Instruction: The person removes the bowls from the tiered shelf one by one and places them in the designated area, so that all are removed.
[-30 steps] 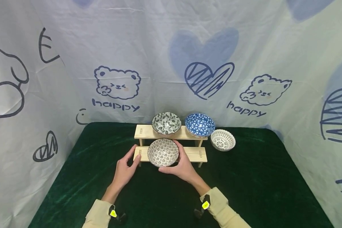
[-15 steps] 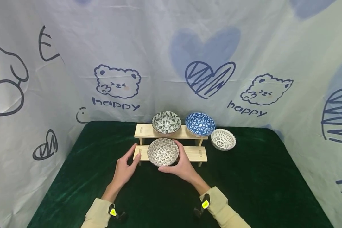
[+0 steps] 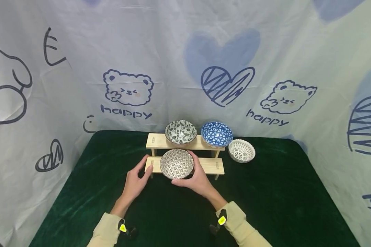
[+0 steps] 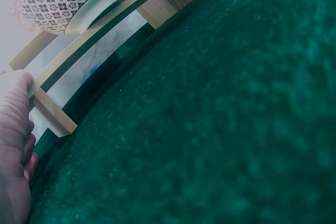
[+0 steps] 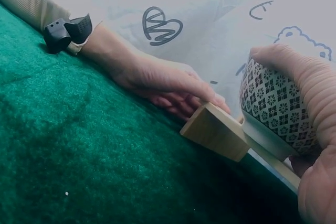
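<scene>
A brown-and-white patterned bowl [image 3: 177, 164] stands on the lower tier of a two-tier wooden stand [image 3: 211, 166], left of its middle. My right hand [image 3: 200, 180] holds this bowl from the right, thumb at the near side and fingers round the far side. In the left wrist view, the foot of the bowl [image 4: 71, 3] meets the shelf board. My left hand [image 3: 135, 183] grips the left end of the lower board, with the thumb on its front edge; in the right wrist view its fingers [image 5: 176, 103] are partly hidden behind the board's end.
On the upper tier stand a green-and-white leaf-patterned bowl [image 3: 180, 132] and a blue-and-white bowl [image 3: 217, 134]. A smaller white openwork-looking bowl [image 3: 242, 151] is on the green cloth [image 3: 275, 192], right of the stand. A printed white curtain [image 3: 170, 58] hangs behind.
</scene>
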`<state>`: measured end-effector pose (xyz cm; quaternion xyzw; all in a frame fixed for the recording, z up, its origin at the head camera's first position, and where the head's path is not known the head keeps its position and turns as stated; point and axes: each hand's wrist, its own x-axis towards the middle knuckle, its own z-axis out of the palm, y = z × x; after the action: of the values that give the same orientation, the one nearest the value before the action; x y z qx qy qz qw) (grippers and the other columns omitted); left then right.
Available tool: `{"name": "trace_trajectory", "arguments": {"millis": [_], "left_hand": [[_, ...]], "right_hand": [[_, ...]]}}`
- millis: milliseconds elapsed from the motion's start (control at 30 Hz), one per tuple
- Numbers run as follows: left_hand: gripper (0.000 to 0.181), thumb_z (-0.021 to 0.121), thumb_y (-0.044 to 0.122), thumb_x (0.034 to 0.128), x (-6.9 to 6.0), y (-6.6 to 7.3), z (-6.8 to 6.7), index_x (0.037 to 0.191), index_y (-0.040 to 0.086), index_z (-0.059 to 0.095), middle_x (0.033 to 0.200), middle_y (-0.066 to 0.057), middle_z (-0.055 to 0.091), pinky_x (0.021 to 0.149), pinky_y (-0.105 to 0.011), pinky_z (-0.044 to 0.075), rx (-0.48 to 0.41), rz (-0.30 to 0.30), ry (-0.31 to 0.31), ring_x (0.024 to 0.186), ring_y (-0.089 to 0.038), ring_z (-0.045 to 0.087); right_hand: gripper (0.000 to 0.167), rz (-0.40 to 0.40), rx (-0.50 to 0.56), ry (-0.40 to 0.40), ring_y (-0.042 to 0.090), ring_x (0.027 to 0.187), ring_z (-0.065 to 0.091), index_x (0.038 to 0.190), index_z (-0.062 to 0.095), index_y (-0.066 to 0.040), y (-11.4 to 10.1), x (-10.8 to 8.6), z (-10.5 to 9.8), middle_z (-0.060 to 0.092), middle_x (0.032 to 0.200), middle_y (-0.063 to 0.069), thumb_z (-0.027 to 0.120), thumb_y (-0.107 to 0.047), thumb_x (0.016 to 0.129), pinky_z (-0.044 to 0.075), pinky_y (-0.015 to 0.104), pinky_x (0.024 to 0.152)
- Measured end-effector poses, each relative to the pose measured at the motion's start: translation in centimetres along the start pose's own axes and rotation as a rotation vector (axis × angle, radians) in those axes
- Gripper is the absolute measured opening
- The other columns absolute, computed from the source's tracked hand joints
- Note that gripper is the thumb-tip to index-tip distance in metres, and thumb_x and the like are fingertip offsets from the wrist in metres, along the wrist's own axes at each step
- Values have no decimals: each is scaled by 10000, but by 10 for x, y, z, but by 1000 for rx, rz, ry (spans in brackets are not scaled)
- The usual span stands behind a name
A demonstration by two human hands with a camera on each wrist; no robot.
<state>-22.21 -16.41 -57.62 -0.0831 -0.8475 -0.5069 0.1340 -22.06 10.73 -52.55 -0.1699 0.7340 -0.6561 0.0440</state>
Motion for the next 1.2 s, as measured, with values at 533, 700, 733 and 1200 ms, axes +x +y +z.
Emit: {"name": "trace_trajectory", "arguments": {"millis": [533,700,733,1200], "left_hand": [[598,655,335,1048,1,-1,0,1559,74,488,1564,-116,520,1168,-581,395,1,-15,-1,1442,-321,498],[599,652,338,1050,3,-1,0,1560,72,485,1563,-116,522,1166,-582,395,4,-12,1,1439,-323,500],[599,653,337,1049,3,-1,0,1560,71,486,1561,-117,524,1166,-583,395,4,-11,1,1438,-322,501],[594,653,322,1050,3,1,-1,1556,61,488,1554,-133,529,1154,-585,409,-1,0,-2,1431,-334,508]], "right_hand": [[1120,-15,-58,8,245,1401,456,1602,302,-180,-1,4,-3,447,1557,57,971,-192,703,322,498,1213],[1142,-6,-74,10,277,1420,437,1616,282,-149,-2,4,-3,424,1579,92,964,-149,700,312,519,1217],[1149,-5,-75,8,286,1427,430,1621,274,-140,-3,4,-2,415,1587,102,961,-138,700,307,522,1219],[1160,6,-85,17,289,1435,423,1624,253,-133,-1,5,-2,403,1593,112,957,-134,702,302,513,1223]]}}
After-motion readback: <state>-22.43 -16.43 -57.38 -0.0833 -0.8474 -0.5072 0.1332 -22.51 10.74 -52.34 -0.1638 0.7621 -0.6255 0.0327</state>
